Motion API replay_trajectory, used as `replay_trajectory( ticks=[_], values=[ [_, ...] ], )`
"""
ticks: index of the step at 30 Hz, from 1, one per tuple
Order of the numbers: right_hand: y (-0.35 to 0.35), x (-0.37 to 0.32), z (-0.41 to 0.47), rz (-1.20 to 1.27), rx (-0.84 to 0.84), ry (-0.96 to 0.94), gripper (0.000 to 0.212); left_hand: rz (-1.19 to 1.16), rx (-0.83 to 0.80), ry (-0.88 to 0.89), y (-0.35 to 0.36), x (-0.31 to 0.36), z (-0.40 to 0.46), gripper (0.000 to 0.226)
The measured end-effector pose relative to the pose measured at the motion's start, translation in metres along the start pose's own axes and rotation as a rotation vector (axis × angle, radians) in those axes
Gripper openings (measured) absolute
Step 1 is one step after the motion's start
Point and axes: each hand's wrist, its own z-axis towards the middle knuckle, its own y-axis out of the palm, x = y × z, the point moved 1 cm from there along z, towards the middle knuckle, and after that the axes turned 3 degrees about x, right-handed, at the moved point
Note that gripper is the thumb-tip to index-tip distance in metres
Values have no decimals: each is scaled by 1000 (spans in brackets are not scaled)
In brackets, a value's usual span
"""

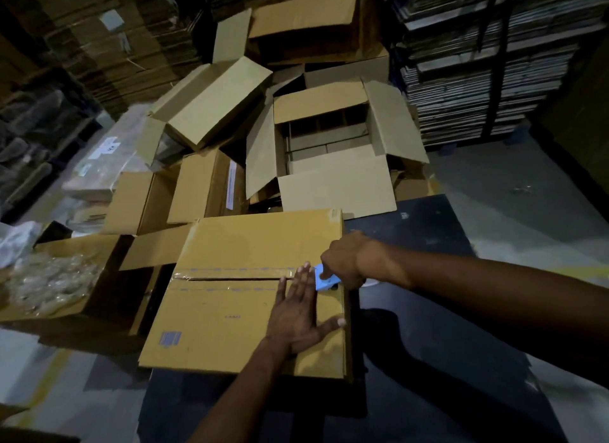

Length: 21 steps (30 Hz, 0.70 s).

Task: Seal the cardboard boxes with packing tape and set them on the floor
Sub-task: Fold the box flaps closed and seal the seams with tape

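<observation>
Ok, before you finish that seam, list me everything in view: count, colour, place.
closed brown cardboard box: one, brown, on the dark table, clear tape along most of its centre seam
light blue tape dispenser: one, blue, at the seam's right end
dark work table: one, black, under the box
open brown cardboard box: one, flaps up, behind the table
other brown cardboard boxes: several, piled behind
box of clear plastic wrap: one, left
flat cardboard stacks: tall, back right
left hand: flat on the box lid, fingers straight
right hand: grip closed on the dispenser
</observation>
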Motion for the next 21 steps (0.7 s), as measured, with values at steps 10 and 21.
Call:
replay_trajectory(
  ticks=[10,21],
  values=[
    [12,40,-46,-23,-56,1,75,4,-31,-107,0,5,1,135],
    [41,69,-98,-12,-186,121,93,38,-2,-96,-2,9,-1,133]
  ],
)
